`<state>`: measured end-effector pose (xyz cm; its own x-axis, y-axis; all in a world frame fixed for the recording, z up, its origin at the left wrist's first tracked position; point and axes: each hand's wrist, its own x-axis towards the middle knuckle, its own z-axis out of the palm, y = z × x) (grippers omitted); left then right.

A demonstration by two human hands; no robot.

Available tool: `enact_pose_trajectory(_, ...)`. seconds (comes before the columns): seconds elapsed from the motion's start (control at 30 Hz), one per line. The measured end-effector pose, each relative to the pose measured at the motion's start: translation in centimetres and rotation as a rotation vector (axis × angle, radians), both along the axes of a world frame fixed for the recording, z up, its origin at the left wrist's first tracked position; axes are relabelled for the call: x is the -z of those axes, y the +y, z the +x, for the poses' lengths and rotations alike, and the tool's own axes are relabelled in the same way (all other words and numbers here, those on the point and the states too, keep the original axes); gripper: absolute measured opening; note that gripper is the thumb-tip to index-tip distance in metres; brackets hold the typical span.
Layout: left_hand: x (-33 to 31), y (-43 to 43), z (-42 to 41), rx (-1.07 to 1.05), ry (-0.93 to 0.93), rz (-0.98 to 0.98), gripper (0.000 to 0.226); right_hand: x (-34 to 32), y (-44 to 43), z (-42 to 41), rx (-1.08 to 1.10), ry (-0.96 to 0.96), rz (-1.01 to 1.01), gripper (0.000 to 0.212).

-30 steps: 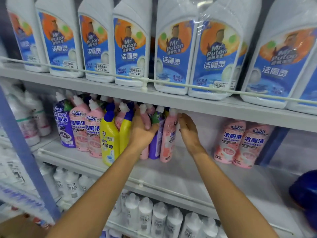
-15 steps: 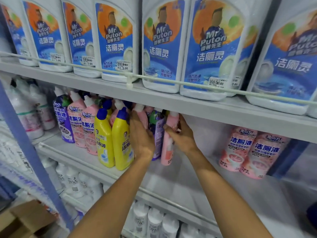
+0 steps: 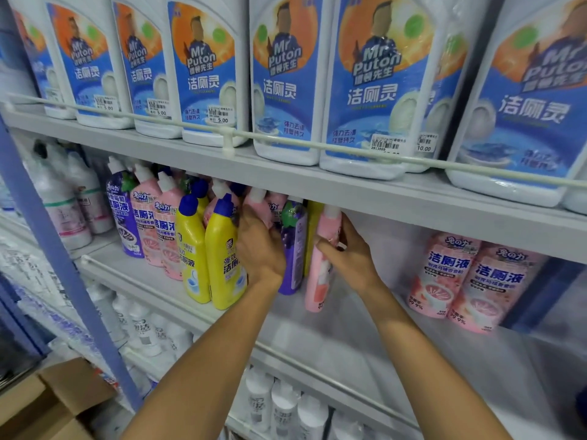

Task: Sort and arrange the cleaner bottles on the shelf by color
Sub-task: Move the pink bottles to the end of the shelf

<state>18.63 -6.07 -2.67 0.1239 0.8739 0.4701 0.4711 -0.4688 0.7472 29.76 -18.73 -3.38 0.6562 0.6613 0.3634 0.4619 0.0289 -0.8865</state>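
Observation:
On the middle shelf [image 3: 349, 331] stands a mixed cluster of cleaner bottles: a purple one [image 3: 122, 217] at the left, pink ones [image 3: 149, 223], two yellow ones with blue caps [image 3: 224, 258], another purple bottle [image 3: 293, 249]. My right hand [image 3: 346, 252] is wrapped around a pink bottle [image 3: 320, 281] at the cluster's right end. My left hand [image 3: 260, 246] grips a pink bottle [image 3: 259, 206] behind the yellow ones; most of that bottle is hidden. Two more pink bottles [image 3: 463, 281] stand apart at the right.
The upper shelf [image 3: 381, 198] holds large white bottles with blue labels [image 3: 374, 84] behind a rail. White bottles [image 3: 286, 404] fill the lower shelf. A blue upright post [image 3: 54, 258] runs down the left. A cardboard box [image 3: 47, 404] sits at bottom left.
My right hand closed around the pink bottle at the cluster's right end. My left hand stayed on the pink bottle behind the yellow ones. The view came closer to the shelf.

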Motion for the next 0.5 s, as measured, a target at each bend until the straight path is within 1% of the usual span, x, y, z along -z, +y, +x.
enact_pose_trajectory(0.07,0.0,-0.2,-0.5,0.015,-0.024,-0.018,0.048,0.0,-0.2,0.1,-0.009,-0.007,0.008,0.044)
enact_pose_trajectory(0.13,0.1,-0.8,-1.4,0.062,-0.079,0.006,0.045,0.2,-0.4,0.1,-0.012,-0.005,0.013,0.045)
enact_pose_trajectory(0.23,0.3,-2.1,-3.6,0.249,-0.216,0.089,0.030,0.5,-0.4,0.1,-0.003,0.006,0.030,0.048)
enact_pose_trajectory(0.27,0.4,-2.2,-4.2,0.289,-0.233,0.101,0.030,0.6,-0.4,0.1,0.003,0.017,0.037,0.049)
enact_pose_trajectory(0.3,0.5,-2.1,-4.6,0.309,-0.235,0.099,0.035,0.6,-0.3,0.0,0.017,0.028,0.044,0.052)
enact_pose_trajectory(0.37,0.9,-1.3,-4.8,0.348,-0.243,0.051,0.046,0.7,0.0,-0.1,0.060,0.062,0.058,0.061)
enact_pose_trajectory(0.4,1.1,-0.9,-4.6,0.365,-0.249,0.006,0.048,0.8,0.2,-0.2,0.084,0.081,0.067,0.066)
enact_pose_trajectory(0.43,1.3,-0.4,-4.2,0.360,-0.231,-0.048,0.046,0.8,0.5,-0.3,0.106,0.092,0.073,0.070)
enact_pose_trajectory(0.5,1.2,0.3,-3.0,0.304,-0.127,-0.137,0.042,0.8,1.0,-0.5,0.140,0.086,0.058,0.070)
